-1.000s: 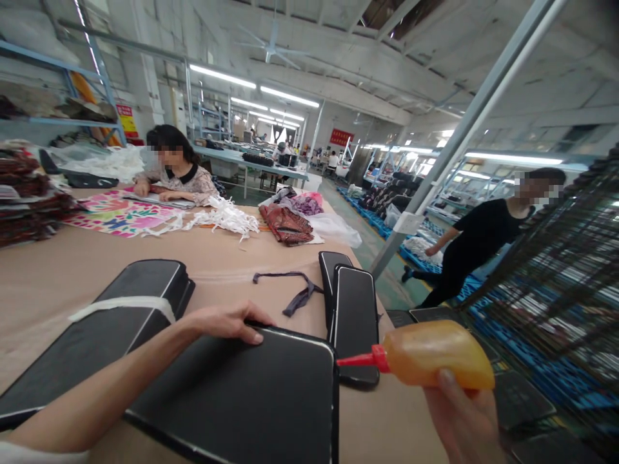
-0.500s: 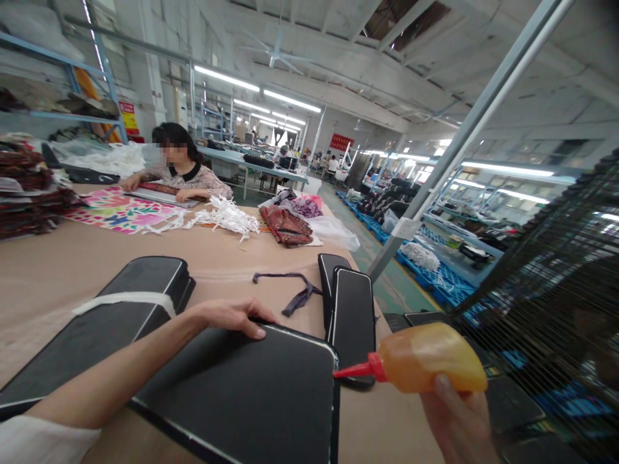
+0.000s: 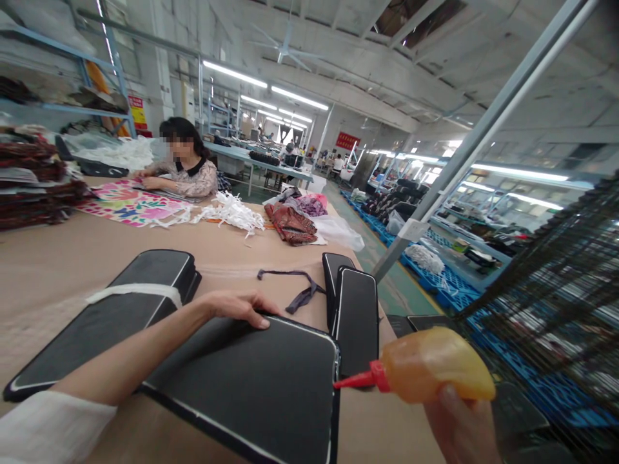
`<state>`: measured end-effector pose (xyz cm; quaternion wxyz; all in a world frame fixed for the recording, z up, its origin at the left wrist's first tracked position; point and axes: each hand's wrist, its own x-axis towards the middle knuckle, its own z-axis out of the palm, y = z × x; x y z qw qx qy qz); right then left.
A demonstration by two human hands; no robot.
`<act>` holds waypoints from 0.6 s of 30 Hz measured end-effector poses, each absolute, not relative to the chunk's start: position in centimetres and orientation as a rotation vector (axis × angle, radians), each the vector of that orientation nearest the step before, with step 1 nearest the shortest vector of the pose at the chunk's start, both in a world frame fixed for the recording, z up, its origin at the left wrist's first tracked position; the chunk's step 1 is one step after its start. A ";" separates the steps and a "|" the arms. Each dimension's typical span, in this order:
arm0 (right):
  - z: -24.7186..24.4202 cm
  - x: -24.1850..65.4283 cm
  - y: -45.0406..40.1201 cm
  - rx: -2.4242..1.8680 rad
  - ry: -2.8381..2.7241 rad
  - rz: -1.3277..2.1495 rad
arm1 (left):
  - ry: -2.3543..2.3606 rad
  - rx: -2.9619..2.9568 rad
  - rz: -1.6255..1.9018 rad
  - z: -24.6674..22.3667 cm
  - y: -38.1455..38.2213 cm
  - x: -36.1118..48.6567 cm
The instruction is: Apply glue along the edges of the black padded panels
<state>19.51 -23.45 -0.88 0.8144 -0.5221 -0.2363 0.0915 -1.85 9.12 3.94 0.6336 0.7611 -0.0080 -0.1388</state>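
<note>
A large black panel (image 3: 251, 393) with rounded corners and a white line along its border lies in front of me, its far edge gripped by my left hand (image 3: 244, 308), thumb on top and fingers hidden beyond the edge. My right hand (image 3: 461, 419) is wrapped round a glue bottle (image 3: 435, 364) of amber liquid, tilted sideways. Its red nozzle (image 3: 358, 379) points left, the tip at the panel's right border near the corner. Close behind the nozzle lean narrower black panels (image 3: 356, 319) with white edging.
A stack of black panels (image 3: 145, 290) bound by a white strip (image 3: 138, 292) lies at left. A dark fabric strip (image 3: 304, 295), white scraps (image 3: 236, 216) and reddish-brown material (image 3: 291, 225) lie farther back. A co-worker (image 3: 186, 167) sits across the table. A metal post (image 3: 464, 154) rises at right.
The nozzle tip has moved a little down the panel's right border, toward me. My left hand keeps its hold on the far edge. The view has shifted slightly.
</note>
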 end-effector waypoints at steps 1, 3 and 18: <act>-0.9 19.4 -23.4 -1.110 -0.506 0.196 | -0.019 1.729 -0.317 3.9 9.2 -1.9; -0.8 19.3 -23.3 -1.102 -0.512 0.212 | -0.019 1.709 -0.320 3.8 9.3 -1.9; -2.2 19.9 -24.1 -1.086 -0.454 0.277 | 0.041 1.673 -0.320 2.6 10.1 -1.6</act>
